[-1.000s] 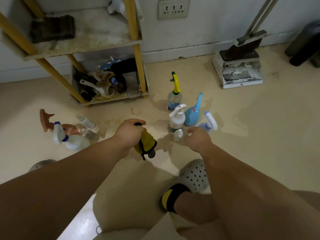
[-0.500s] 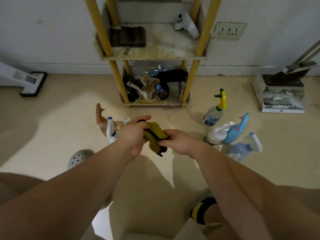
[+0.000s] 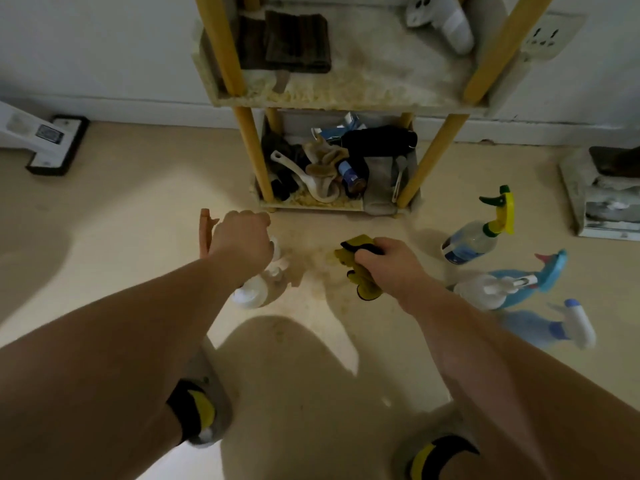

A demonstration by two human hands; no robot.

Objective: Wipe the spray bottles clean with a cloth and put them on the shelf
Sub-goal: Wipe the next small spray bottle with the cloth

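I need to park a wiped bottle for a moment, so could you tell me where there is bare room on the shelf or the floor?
The upper shelf board is bare between the dark folded cloth and the white sprayer. The floor is also open left of the left hand. The bottom shelf is crammed, and bottles crowd the floor on the right.

No legible text or labels

Shelf unit (image 3: pixel 346 95) far centre against wall. Left hand (image 3: pixel 242 242) near-left of it, over bottles (image 3: pixel 256 289) on floor (image 3: pixel 121 209). Right hand (image 3: pixel 388 263) right of left hand, cloth (image 3: pixel 360 268) in it. More spray bottles (image 3: pixel 478 237) further right on floor. Dustpan (image 3: pixel 602 202) far right.
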